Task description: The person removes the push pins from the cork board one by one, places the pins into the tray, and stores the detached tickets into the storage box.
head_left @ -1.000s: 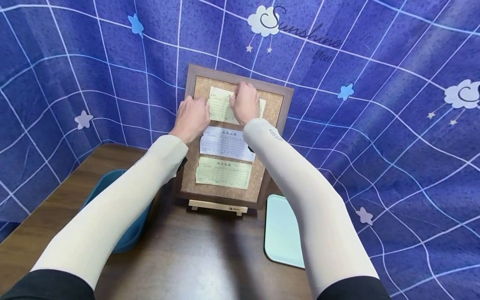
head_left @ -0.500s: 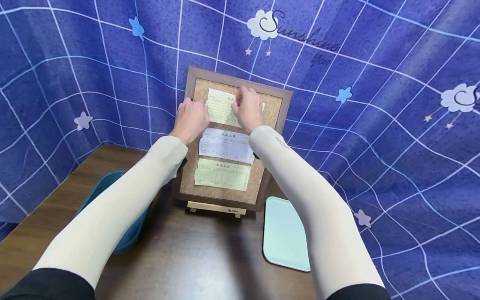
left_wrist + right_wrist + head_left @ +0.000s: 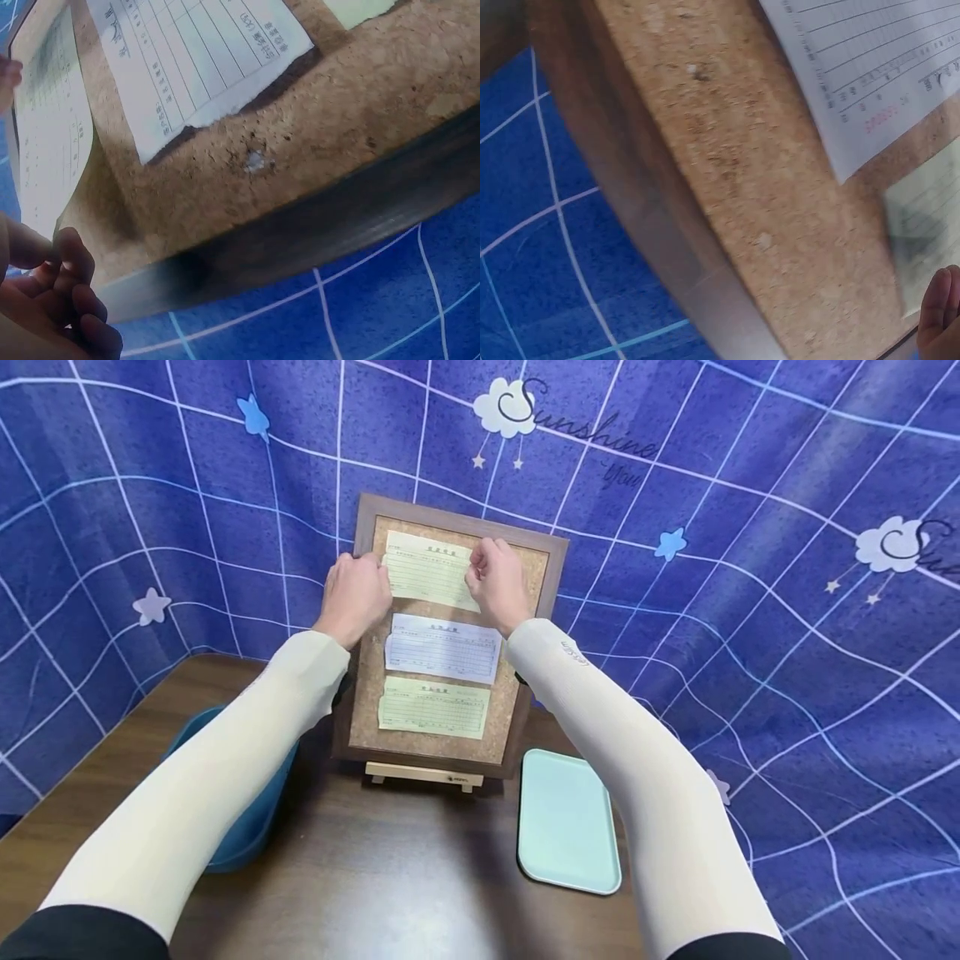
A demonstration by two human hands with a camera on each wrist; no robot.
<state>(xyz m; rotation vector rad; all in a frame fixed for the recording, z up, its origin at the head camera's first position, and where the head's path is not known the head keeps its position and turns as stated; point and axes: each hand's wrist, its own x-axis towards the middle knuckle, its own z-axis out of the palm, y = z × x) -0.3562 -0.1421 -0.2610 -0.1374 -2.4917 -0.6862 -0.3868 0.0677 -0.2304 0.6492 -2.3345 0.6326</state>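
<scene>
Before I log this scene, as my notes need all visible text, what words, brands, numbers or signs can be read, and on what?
"Sunshine": blue curtain.
"You": same curtain, just below.
"Su", cut off: curtain, far right.
Right sleeve: blurred brand, possibly ending "slim".
Middle slip: red number and other print too blurred.
Top slip and bottom slip: print too small.
Easel ledge: mark too small.

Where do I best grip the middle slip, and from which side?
I'd pinch the middle slip by its torn left edge, near the lower corner, coming from the left: that edge seems lifted, casting a shadow, with bare cork beside it.
</scene>
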